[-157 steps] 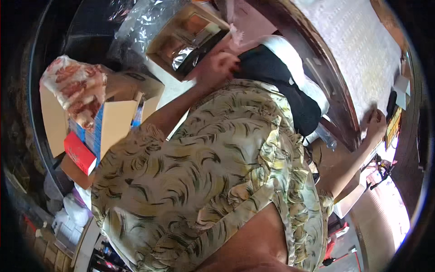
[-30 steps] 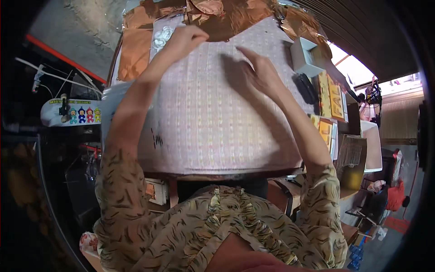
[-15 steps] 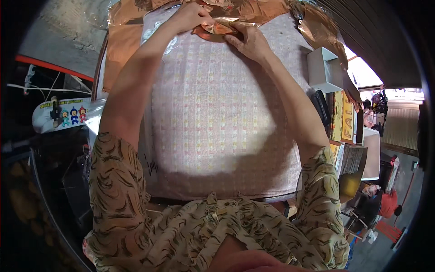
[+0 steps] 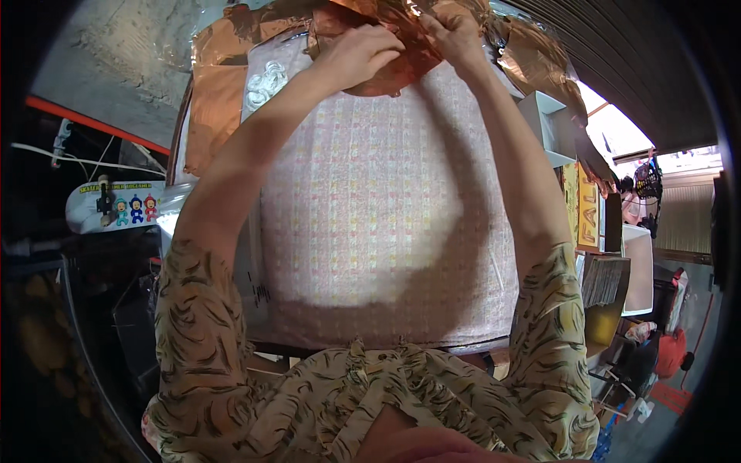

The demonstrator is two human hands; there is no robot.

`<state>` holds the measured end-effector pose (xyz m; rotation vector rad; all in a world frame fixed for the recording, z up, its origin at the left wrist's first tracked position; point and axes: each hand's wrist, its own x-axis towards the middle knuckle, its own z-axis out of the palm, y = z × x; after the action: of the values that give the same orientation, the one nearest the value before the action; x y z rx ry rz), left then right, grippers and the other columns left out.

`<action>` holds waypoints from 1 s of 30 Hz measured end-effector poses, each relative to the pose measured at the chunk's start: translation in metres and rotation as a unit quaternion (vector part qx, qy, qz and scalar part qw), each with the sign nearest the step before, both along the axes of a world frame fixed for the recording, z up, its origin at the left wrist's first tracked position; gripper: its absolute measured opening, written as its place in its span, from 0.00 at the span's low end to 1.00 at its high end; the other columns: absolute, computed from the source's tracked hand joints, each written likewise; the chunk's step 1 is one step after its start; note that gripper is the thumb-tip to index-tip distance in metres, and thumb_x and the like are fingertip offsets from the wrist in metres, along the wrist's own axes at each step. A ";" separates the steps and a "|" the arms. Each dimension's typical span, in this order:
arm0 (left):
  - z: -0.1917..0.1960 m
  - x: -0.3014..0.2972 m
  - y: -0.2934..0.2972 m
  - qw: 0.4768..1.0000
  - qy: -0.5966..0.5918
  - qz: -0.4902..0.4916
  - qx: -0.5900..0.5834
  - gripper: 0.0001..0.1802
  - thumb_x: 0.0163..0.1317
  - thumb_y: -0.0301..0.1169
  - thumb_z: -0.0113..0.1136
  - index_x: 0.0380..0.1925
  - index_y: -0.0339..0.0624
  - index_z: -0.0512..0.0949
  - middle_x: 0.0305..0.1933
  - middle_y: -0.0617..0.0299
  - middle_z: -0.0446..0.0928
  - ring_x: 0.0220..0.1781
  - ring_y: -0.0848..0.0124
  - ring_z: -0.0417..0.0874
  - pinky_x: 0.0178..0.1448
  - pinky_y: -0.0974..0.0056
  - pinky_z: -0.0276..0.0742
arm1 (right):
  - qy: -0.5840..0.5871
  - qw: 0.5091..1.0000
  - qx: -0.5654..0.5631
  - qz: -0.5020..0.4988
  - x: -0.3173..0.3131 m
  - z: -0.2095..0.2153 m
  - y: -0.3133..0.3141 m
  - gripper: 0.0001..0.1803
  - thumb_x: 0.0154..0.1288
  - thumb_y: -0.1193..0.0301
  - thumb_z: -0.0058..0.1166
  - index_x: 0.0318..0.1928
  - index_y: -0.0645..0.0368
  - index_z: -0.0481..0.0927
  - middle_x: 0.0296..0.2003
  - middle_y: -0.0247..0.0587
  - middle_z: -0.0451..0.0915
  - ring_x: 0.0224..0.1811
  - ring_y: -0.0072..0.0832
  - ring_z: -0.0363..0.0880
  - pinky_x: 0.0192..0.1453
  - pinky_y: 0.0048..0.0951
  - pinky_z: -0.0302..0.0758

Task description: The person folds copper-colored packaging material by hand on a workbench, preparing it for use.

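Note:
At the far side of the cloth-covered table [image 4: 363, 201], a shiny copper-coloured foil sheet [image 4: 394, 77] hangs between my hands, its lower edge curved. My right hand [image 4: 455, 35] pinches the foil near its upper right part. My left hand [image 4: 359, 55] lies over the left part of the sheet, fingers loosely bent, with a gap between thumb and forefinger. A coiled bundle of white cord [image 4: 266, 83] lies by my left forearm. More crumpled copper-coloured foil [image 4: 220, 92] covers the table's far and left edges.
Right of my right forearm stands a white open box [image 4: 546, 123], with a yellow lettered box [image 4: 587, 208] nearer me. A skateboard [image 4: 116, 207] with cartoon figures juts out at left. Foil drapes over the far right corner [image 4: 540, 58]. A red object [image 4: 671, 355] is at lower right.
The foil has been lifted and spread, showing more of its surface. My right hand has moved up and right; my left hand has shifted right and nearer, uncovering the white cord.

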<state>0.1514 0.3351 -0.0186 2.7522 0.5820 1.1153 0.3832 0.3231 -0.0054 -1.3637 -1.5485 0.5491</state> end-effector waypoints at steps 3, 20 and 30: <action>-0.010 0.007 0.021 0.985 0.166 0.026 0.036 0.12 0.72 0.35 0.59 0.50 0.45 0.85 0.51 0.56 0.84 0.57 0.54 0.82 0.63 0.48 0.75 | 0.014 0.998 -0.056 0.039 0.000 0.023 -0.013 0.14 0.77 0.65 0.57 0.42 0.64 0.88 0.23 0.27 0.81 0.26 0.17 0.73 0.33 0.27 0.73; -0.009 0.035 0.058 0.951 0.304 -0.011 0.057 0.23 0.76 0.42 0.56 0.63 0.41 0.75 0.64 0.59 0.75 0.64 0.64 0.75 0.66 0.58 0.72 | -0.194 0.980 0.016 0.033 0.042 0.080 -0.207 0.09 0.76 0.71 0.59 0.48 0.64 0.87 0.37 0.37 0.86 0.41 0.22 0.81 0.50 0.26 0.76; -0.004 0.030 0.053 0.932 0.061 0.048 -0.354 0.20 0.73 0.49 0.60 0.35 0.43 0.85 0.26 0.62 0.83 0.23 0.73 0.79 0.28 0.66 0.72 | -0.055 0.954 0.141 0.259 0.041 0.094 -0.266 0.14 0.79 0.66 0.55 0.42 0.64 0.87 0.27 0.39 0.83 0.28 0.22 0.77 0.33 0.30 0.74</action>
<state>0.1814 0.3883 -0.0223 2.1772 0.9239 0.5768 0.4242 0.0568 0.0881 -0.7784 -2.0045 0.5440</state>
